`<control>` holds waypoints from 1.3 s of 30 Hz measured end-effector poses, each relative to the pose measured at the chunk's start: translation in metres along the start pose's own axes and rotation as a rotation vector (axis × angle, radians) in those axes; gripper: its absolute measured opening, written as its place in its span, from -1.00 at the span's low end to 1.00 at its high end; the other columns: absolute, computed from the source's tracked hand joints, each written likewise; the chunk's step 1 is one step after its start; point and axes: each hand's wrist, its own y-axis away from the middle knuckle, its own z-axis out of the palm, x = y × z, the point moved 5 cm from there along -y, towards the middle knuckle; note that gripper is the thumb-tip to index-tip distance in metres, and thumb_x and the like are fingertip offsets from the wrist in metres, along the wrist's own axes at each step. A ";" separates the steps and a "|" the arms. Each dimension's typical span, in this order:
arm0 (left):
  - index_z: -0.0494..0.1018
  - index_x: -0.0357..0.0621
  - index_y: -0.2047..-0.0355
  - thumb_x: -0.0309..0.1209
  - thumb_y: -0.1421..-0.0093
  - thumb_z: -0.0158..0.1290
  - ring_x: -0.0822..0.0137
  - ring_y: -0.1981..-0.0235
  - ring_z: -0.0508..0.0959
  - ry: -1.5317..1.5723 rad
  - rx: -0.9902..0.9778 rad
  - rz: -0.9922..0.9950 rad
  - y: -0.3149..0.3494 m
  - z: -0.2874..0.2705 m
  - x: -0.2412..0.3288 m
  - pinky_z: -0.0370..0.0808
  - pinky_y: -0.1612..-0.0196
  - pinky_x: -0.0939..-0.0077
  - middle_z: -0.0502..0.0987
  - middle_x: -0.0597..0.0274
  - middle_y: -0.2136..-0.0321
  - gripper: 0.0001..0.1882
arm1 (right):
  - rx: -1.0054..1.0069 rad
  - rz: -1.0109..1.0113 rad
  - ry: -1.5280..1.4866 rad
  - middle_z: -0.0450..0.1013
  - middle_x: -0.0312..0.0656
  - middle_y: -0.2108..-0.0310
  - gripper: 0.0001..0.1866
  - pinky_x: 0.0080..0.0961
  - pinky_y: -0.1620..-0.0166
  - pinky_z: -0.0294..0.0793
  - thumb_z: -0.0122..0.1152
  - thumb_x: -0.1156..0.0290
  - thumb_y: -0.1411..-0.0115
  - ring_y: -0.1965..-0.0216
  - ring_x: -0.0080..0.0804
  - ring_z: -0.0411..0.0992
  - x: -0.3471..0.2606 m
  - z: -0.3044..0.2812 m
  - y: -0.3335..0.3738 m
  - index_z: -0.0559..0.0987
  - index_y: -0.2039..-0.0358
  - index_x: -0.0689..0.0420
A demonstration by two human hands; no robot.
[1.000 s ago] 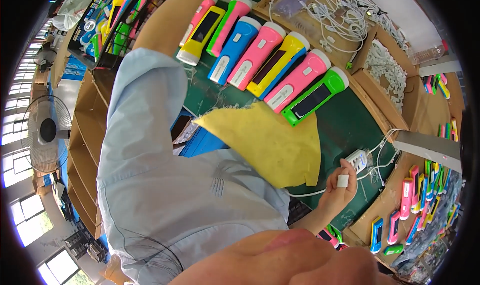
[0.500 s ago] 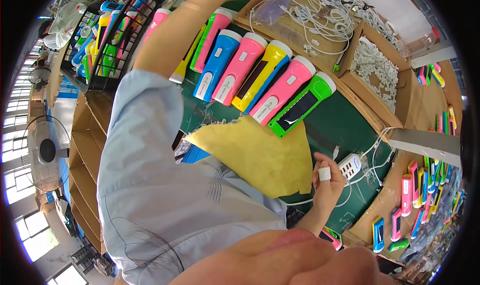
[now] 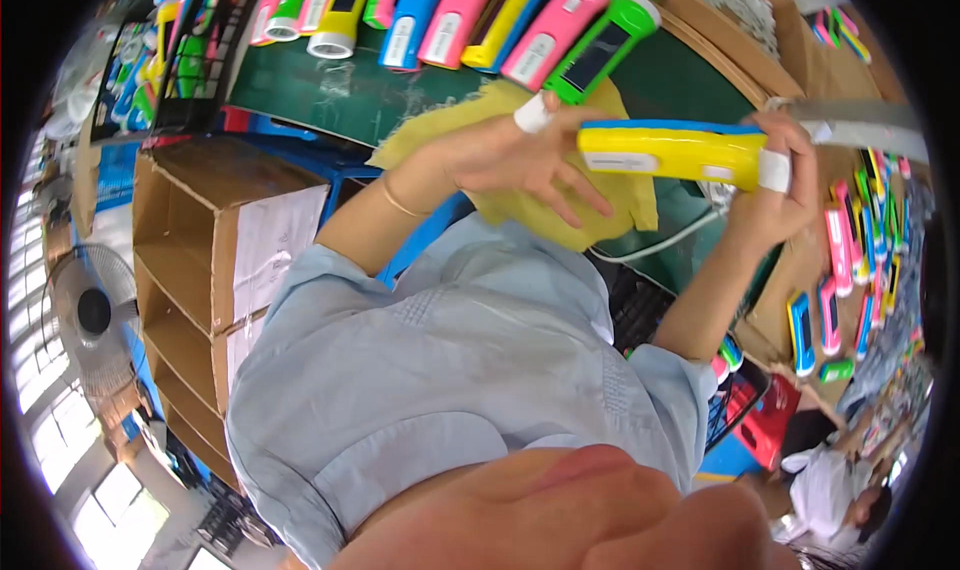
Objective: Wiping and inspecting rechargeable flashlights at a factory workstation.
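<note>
A yellow flashlight [image 3: 680, 157] with a blue edge lies level in the air over a ragged yellow cloth [image 3: 630, 205] on the green table. My right hand [image 3: 768, 210] is wrapped around its head end, a white wrap on one finger. At its other end is my left hand [image 3: 525, 160], fingers spread and white tape on one digit. Its upper fingers reach the flashlight's tail; whether they touch it I cannot tell. Just beyond the left hand, a green flashlight [image 3: 595, 55] ends a row of pink, yellow and blue flashlights [image 3: 465, 20].
A black crate [image 3: 185, 70] of flashlights stands at the far left, above cardboard shelves [image 3: 195, 240]. At the far right is a cardboard box [image 3: 760, 30] of small white parts. More flashlights [image 3: 835, 250] lie along the right side. A white cable [image 3: 660, 245] runs beside the cloth.
My left hand has come back from the far side, where it held something yellow. My right hand has moved from beside the white USB hub and now grips the yellow flashlight. The view has shifted.
</note>
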 end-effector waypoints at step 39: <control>0.45 -0.20 0.19 -0.48 0.09 0.26 0.56 0.29 0.44 -1.699 0.470 1.322 0.087 0.149 0.320 0.41 0.20 0.68 0.49 0.35 0.31 -0.60 | -0.547 0.622 -0.306 0.45 -0.25 0.42 -0.75 -0.75 0.63 0.23 0.01 0.56 -0.15 0.57 -0.64 0.39 0.022 0.087 0.078 0.51 0.15 0.25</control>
